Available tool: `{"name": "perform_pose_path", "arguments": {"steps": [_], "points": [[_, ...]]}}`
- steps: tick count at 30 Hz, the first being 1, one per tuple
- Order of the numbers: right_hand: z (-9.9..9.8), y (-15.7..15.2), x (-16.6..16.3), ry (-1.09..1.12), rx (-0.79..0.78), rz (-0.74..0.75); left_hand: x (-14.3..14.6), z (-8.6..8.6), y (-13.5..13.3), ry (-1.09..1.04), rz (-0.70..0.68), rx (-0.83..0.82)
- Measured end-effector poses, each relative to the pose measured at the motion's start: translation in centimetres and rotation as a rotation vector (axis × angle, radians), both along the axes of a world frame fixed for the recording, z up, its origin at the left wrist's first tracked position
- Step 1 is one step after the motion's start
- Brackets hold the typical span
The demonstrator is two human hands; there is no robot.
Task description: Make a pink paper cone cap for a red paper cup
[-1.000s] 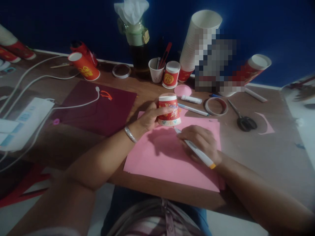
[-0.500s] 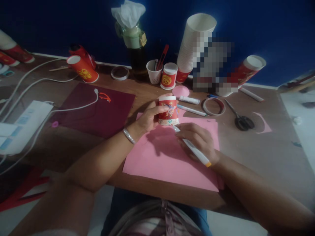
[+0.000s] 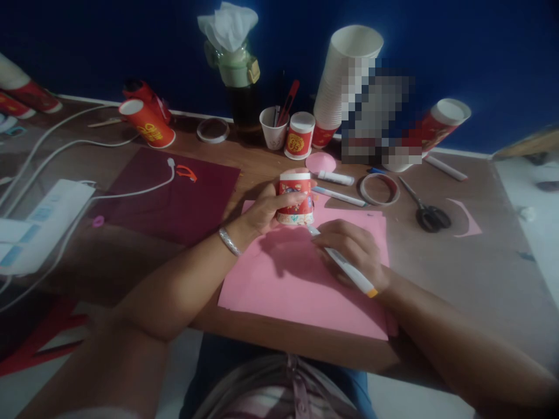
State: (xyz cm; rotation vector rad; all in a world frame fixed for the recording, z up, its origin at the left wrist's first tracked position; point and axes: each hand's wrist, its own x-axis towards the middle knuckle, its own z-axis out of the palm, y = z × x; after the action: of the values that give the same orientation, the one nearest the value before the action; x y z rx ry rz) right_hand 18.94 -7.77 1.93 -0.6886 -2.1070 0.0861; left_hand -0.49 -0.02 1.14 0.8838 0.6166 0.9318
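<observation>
Wooden tabletop [image 3: 458, 273] against a dark blue wall, bearing a flat, matte pink paper sheet [image 3: 288, 285]. At the sheet's far edge stands an inverted, tapered paper cup [image 3: 296, 198], red, its print too blurred to read. The left hand [image 3: 262, 212] curls around the cup. The right hand [image 3: 353, 247] pinches a slim white pen [image 3: 349, 270], orange-ended, tip at the cup's rim.

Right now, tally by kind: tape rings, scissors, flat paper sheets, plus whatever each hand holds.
Tape rings: 2
Scissors: 1
Paper sheets, pink and dark red: 2
Cup in left hand: 1
Pen in right hand: 1
Total: 7
</observation>
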Motion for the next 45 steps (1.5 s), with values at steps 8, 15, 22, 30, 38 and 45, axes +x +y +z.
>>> {"name": "perform_pose_path", "arguments": {"steps": [8, 15, 22, 30, 38, 45], "points": [[-0.06, 0.14, -0.13, 0.005, -0.02, -0.023, -0.08, -0.07, -0.07, 0.011, -0.011, 0.023], [0.06, 0.1, -0.12, -0.007, -0.039, -0.018, -0.19, -0.31, 0.06, -0.001, -0.022, 0.02], [-0.1, 0.11, 0.04, -0.005, -0.048, -0.013, -0.17, -0.24, -0.11, 0.008, -0.044, 0.035], [-0.27, 0.16, 0.06, -0.015, -0.044, 0.034, -0.14, -0.04, -0.17, 0.018, -0.046, 0.062], [-0.15, -0.13, -0.01, -0.006, -0.01, 0.045, -0.14, -0.4, 0.13, -0.033, -0.033, 0.017], [0.2, -0.11, 0.09, 0.001, 0.0, -0.005, -0.17, -0.17, 0.37, -0.053, 0.035, 0.016]]}}
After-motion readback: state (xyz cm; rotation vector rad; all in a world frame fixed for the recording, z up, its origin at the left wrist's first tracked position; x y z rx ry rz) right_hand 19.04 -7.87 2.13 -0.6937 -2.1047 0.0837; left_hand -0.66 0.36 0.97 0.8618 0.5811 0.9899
